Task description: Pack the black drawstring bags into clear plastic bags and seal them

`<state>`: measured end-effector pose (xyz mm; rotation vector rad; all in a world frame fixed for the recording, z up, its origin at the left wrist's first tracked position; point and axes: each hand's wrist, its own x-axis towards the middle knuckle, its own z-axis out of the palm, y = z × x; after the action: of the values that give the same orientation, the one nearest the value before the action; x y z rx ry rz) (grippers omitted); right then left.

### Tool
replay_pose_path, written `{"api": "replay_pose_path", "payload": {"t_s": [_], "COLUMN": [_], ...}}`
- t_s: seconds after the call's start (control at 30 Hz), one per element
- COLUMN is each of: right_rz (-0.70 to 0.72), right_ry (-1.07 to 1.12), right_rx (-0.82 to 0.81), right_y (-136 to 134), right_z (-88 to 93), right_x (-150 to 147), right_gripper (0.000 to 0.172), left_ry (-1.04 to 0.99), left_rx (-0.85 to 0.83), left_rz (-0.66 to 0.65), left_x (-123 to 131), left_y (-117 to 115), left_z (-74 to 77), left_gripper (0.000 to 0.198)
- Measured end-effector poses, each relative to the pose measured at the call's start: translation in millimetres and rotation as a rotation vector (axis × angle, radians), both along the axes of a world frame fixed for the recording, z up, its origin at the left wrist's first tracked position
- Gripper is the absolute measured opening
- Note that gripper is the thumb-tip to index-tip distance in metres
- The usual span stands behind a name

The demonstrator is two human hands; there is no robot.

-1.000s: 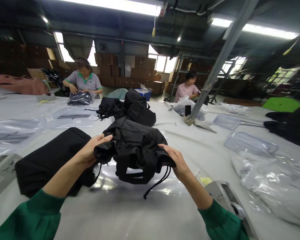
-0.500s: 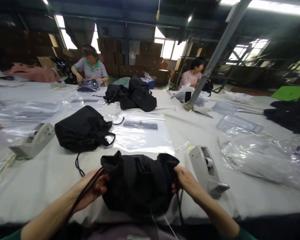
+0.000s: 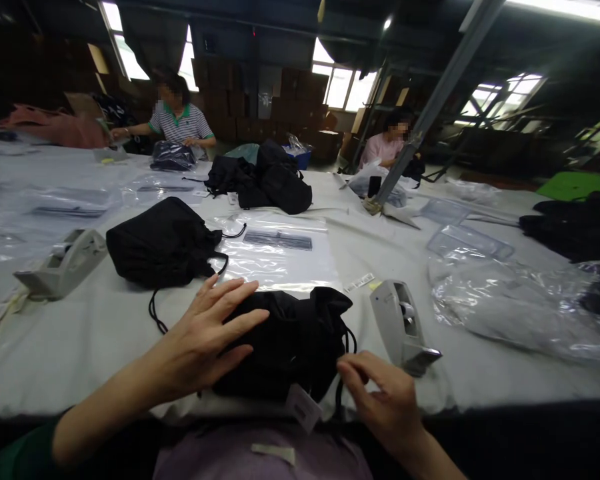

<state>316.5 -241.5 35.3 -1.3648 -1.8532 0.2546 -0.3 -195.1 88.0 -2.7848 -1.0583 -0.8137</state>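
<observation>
Bag lies partly under spread left grip, just beside curled right grip; whether that pinches the cord, I cannot tell.

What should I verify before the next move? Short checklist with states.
1. Near black drawstring bag between the hands: ok.
2. Left hand open, fingers spread: ok.
3. Right hand gripping the drawcord: cannot tell, fingers hide it.
4. White tag tucked away: not ok, sticks out on the near side.
5. Clear plastic bag lying flat beyond: ok.
6. Right-hand tape dispenser clear of the right hand: ok.
</observation>
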Motion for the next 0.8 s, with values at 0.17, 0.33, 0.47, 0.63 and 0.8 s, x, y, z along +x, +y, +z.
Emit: {"api": "replay_pose_path", "payload": {"t_s": [0.17,0.33,0.47,0.63,0.8], "right_rz": [0.086,0.236,0.219,0.348,0.385], "right_ry": [-0.191,0.073,0.409,0.468,0.115], "right_rx": [-0.238,-0.432,-0.798,-0.841,-0.14], "right_y": [-24.3,-23.9,-20.5,2.5,72.3], "right_z": [-45.4,-46.0,2.1,82.7,133.6], "right_x": [-35.1,-30.1,-1.6,25.4,20.3], "right_gripper": [0.03,0.021,0.025,0.028,0.016], "left_ry": [0.219,0.232,0.118,-0.12,-0.372], "left_rx": [0.048,0.023,-0.031,-0.415,-0.721], "left_rz": [-0.056,-0.072,-0.113,-0.158,0.009], "left_x": [19.5,13.3,10.8,9.2,14.8], "left_y": [16.0,17.6,22.7,45.3,84.8], "left_z": [-2.6,-1.3,-0.9,21.2,41.4], "left_gripper": [0.034,0.034,0.024,0.025,0.031]}}
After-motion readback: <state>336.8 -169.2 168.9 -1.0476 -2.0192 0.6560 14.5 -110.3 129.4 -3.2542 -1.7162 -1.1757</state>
